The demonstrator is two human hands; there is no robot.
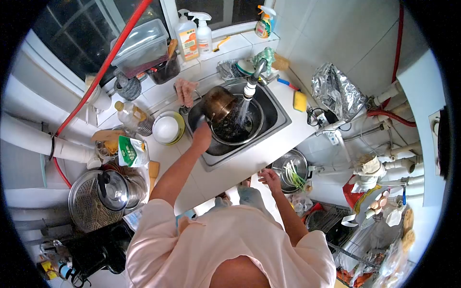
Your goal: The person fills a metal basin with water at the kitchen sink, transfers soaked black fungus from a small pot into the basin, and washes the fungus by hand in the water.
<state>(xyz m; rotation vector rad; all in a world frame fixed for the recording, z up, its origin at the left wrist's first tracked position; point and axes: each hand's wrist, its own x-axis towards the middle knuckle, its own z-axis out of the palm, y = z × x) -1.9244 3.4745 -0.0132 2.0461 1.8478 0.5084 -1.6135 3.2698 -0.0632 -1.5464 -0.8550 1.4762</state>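
Note:
My left hand [202,138] grips a brownish metal pot [220,103] at its near side; the fingers are partly hidden. The pot is tilted above a metal basin [260,129] that sits in the sink [280,115]. Dark contents show in the basin, too blurred to name. Water runs from the faucet [249,91] into it. Down by the counter's front edge, my right hand [270,179] hangs with fingers loosely apart and nothing seen in them. Beside it a metal bowl [283,166] holds green onions [294,175].
A white bowl [166,128] stands left of the sink, near an oil bottle [130,114]. Behind are a spray bottle [203,36] and pink gloves [185,90]. To the right lie a yellow sponge [300,101], crumpled foil [337,89] and a power cable [315,116].

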